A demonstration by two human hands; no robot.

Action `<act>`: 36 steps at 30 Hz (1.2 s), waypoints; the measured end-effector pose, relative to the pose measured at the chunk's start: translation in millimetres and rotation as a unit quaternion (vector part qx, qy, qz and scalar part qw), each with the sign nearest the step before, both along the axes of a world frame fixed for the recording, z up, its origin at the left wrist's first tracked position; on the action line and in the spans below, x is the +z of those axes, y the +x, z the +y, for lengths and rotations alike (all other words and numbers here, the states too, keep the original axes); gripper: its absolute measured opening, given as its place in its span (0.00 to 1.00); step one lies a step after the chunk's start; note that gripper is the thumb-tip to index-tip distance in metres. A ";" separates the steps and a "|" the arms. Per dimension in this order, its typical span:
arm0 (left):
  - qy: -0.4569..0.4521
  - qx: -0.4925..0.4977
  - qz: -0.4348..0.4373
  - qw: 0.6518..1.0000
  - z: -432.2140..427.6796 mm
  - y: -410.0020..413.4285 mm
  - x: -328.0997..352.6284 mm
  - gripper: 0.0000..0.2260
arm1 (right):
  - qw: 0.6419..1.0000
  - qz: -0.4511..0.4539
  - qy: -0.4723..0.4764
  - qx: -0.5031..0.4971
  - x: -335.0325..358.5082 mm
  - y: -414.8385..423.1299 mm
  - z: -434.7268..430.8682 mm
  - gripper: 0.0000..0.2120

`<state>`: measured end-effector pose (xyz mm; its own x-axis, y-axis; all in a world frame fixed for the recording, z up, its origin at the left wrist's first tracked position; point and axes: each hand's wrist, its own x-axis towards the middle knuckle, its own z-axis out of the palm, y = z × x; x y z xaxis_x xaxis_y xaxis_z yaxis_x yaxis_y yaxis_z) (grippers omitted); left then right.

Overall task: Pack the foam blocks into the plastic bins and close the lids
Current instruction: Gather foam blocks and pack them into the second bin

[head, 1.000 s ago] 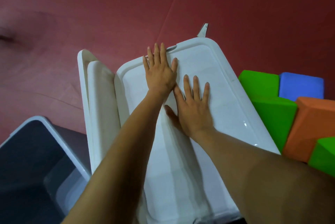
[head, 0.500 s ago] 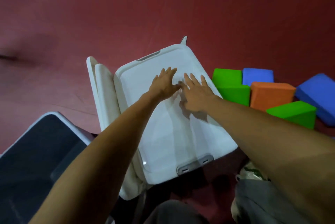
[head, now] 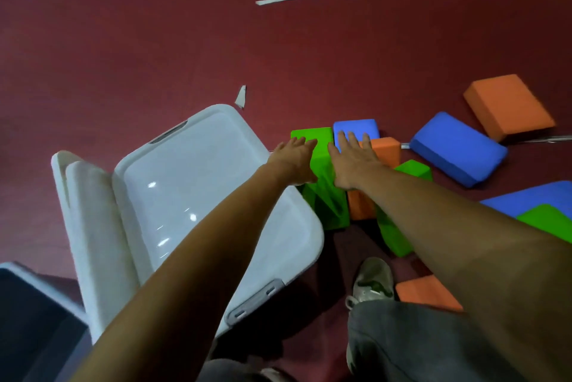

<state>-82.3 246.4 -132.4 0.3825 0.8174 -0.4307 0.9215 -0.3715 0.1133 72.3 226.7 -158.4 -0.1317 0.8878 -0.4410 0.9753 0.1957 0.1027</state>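
A white bin with its lid (head: 198, 196) on stands on the red floor at left of centre. To its right lies a cluster of foam blocks: a green block (head: 322, 177), a blue block (head: 356, 127) and an orange block (head: 387, 149). My left hand (head: 294, 158) reaches with straight fingers over the left part of the green block. My right hand (head: 353, 161) is spread flat above the green and orange blocks. Neither hand holds anything.
More white lids (head: 89, 217) lean against the bin's left side. An open bin (head: 28, 319) is at bottom left. Loose blocks lie right: blue (head: 458, 149), orange (head: 507, 106), green (head: 548, 220), orange (head: 424, 292). My shoe (head: 371, 282) and trouser leg are below.
Both hands left the bin lid and swung right to the foam blocks. The view lifted and shifted right, so more blocks and my foot show.
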 end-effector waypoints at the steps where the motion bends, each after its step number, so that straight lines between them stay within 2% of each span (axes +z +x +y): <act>1: -0.002 -0.008 0.011 1.000 3.6 10.2 -9.2 0.44 | 1.000 -0.002 -0.004 -0.010 -7.4 9.4 4.9 0.39; 5: -0.030 -0.025 0.048 0.998 19.5 41.1 -53.9 0.44 | 0.999 -0.002 -0.022 -0.042 -42.2 40.4 22.7 0.39; 9: -0.049 -0.013 0.065 0.997 33.4 59.9 -89.9 0.46 | 0.999 -0.008 -0.021 -0.031 -67.1 63.7 41.9 0.41; 14: -0.044 0.018 0.082 0.996 53.0 70.6 -125.2 0.47 | 1.000 -0.019 0.000 0.007 -89.4 86.5 63.8 0.34; 18: 0.003 0.048 0.051 0.998 54.0 75.0 -136.4 0.44 | 0.999 0.024 0.015 -0.014 -98.3 94.3 61.9 0.44; 21: 0.021 0.011 0.073 0.997 53.9 77.0 -127.6 0.41 | 1.000 -0.025 0.015 0.001 -86.8 96.5 61.1 0.48; 25: 0.054 -0.016 0.089 0.994 47.4 80.0 -106.4 0.48 | 0.997 -0.054 0.045 0.028 -70.4 96.4 45.5 0.47; 28: 0.090 0.010 0.064 0.994 36.3 81.0 -85.1 0.43 | 0.996 -0.039 0.082 0.014 -50.0 101.8 34.0 0.41; 31: 0.114 0.022 0.031 0.993 30.4 81.7 -53.0 0.41 | 0.995 -0.039 0.090 0.012 -17.3 108.8 28.0 0.40; 36: 0.168 0.023 -0.011 0.986 23.8 83.5 15.2 0.42 | 0.990 -0.026 0.141 0.016 52.9 117.0 18.9 0.45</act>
